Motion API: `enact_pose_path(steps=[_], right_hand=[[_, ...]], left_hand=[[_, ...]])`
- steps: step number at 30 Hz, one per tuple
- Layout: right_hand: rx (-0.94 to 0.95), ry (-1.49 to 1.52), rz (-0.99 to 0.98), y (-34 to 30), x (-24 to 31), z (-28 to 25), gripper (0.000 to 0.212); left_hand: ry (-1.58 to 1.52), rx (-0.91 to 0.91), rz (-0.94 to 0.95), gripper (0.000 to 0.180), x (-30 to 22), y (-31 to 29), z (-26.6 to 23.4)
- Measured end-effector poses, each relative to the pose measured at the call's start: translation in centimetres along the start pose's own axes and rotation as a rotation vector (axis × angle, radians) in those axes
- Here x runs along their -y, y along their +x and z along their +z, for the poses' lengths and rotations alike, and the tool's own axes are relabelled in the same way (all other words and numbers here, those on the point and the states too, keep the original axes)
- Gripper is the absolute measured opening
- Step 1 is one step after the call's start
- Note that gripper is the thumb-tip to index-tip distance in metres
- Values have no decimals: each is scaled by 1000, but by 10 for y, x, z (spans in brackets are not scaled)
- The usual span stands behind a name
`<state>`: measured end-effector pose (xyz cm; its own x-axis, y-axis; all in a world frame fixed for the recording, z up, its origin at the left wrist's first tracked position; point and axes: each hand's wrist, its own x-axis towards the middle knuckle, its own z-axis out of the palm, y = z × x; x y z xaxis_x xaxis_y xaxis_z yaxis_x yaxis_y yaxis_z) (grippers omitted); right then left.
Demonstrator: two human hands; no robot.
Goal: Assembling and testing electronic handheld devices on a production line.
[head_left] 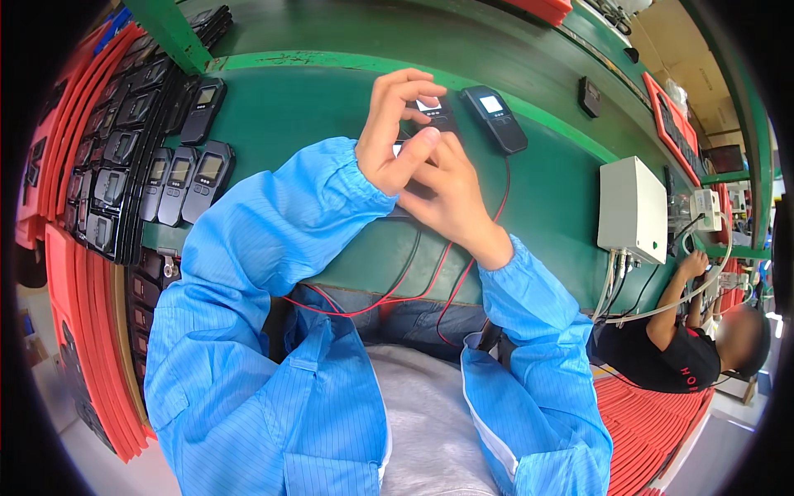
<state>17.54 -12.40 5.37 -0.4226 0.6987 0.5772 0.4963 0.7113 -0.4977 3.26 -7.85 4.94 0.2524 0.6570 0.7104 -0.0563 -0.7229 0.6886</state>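
My left hand [395,124] is raised over the table, its fingers curved and apart, the thumb reaching across to my right hand. My right hand [453,188] lies just beside it, fingers bent inward; what they hold, if anything, is hidden. Beneath both hands is a dark handheld device, mostly covered, with a bit of bright screen showing near my left thumb. Just behind my fingers lies another black handheld device [442,118] with a lit screen, partly covered. To its right rests a black handheld meter [496,124] with a lit white screen, a red wire running from its lower end.
Several black handheld devices [175,186] lie at left beside stacked black trays [112,174] and red trays [78,306]. A white box [633,207] with cables stands at right. Red and black wires [385,302] hang over the front edge. A co-worker [670,347] sits at far right.
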Motion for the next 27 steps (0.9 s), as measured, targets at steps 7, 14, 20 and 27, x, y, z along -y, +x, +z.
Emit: enact_pose_path(steps=[7, 14, 20, 27], right_hand=[[9, -12, -56, 1, -2, 1, 21], [-12, -34, -56, 2, -6, 3, 20], [-90, -78, 114, 2, -13, 1, 25], [-191, 50, 361, 0, -34, -5, 37]], left_hand=[[-87, -128, -92, 36, 10, 7, -4], [-60, -103, -239, 32, 28, 6, -7], [110, 167, -139, 29, 54, 11, -23], [415, 104, -289, 36, 76, 8, -31]])
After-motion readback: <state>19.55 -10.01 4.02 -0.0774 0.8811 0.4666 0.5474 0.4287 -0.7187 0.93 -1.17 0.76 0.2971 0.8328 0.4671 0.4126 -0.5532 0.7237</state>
